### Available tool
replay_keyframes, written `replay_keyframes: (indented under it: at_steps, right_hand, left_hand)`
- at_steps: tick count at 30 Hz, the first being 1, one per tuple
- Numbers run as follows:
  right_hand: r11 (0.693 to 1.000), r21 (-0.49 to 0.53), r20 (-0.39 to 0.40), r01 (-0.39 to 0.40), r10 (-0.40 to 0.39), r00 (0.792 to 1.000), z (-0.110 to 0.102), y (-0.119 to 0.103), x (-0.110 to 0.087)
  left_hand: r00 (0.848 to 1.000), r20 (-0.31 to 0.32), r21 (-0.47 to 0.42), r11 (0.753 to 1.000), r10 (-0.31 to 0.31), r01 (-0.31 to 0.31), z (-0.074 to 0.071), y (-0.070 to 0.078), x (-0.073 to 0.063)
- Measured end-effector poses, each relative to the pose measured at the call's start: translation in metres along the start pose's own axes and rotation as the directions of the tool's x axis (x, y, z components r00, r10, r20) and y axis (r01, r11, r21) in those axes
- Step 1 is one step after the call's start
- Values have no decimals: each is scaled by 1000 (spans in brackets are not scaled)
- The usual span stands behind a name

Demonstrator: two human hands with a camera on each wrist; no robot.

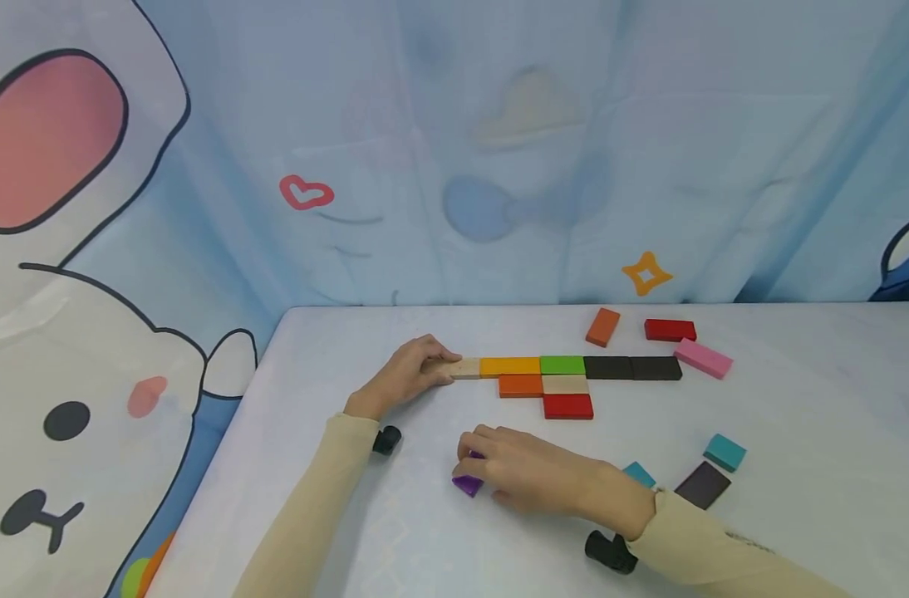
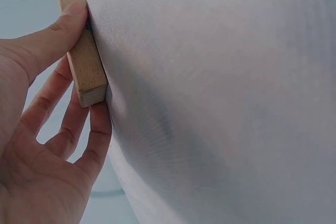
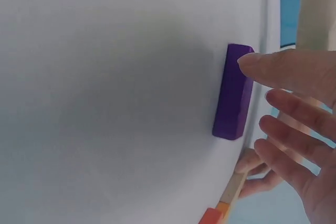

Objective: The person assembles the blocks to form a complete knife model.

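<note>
My left hand (image 1: 410, 374) grips a plain wooden block (image 1: 465, 369) at the left end of a straight row, thumb on its near side. Rightward the row continues with a yellow block (image 1: 510, 366), a green block (image 1: 562, 365) and two black blocks (image 1: 607, 368). Against its near side lie an orange block (image 1: 520, 385) and another plain block (image 1: 566, 384), with a red block (image 1: 568, 406) below. Nearer the body, my right hand (image 1: 529, 469) pinches a purple block (image 3: 233, 95), its thumb on one end; the index finger is hidden in the right wrist view.
Past the row lie a loose orange block (image 1: 602, 327), a red block (image 1: 670, 330) and a pink block (image 1: 704, 359). Beyond the right forearm are a teal block (image 1: 724, 453), a dark block (image 1: 703, 485) and a partly covered teal block (image 1: 638, 474). A blue curtain (image 1: 439, 100) hangs behind the white table.
</note>
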State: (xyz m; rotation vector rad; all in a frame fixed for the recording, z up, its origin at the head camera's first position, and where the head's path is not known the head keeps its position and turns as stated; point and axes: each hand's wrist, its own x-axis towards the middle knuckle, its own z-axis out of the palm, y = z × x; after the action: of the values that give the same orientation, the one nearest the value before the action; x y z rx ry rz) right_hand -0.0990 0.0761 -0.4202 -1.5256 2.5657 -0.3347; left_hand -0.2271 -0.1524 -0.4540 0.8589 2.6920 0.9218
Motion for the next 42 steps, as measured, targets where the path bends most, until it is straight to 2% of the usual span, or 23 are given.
replay_keyframes:
  at_steps: [8,14,19,25,30,35,38,42]
  right_hand:
    - [1000,-23,56,7,-5,998,8,-3,11]
    - [999,-43,73,19,-16,997,6,-3,20]
    - [998,-57,79,18,-13,997,5,-1,18]
    - [1000,-13,55,8,-7,998,6,8,9]
    - [997,63,57,-42,38,998,4,18,1]
    - [979,178,68,-100,90,994,-2,30,-7]
    - [969,208,34,-134,129,991,-5,38,-10]
    - [956,231,-51,-181,198,979,-9,47,-13]
  left_hand:
    - [1000,-8,0,1000,2,-2,-2,-2,-3]
    - [999,-11,-19,999,-45,45,-1,-2,-7]
    - [999,-8,-21,999,-41,41,1,-4,-7]
    - [1000,-9,-21,999,-25,25,2,-5,-5]
    - [1000,-15,-24,1000,-13,13,2,-4,-5]
    - [1000,-20,-28,1000,4,-4,1,-3,-4]
    - [1000,-16,-39,999,4,-4,1,-2,-4]
    - [1000,-15,-41,999,5,-5,1,-1,-2]
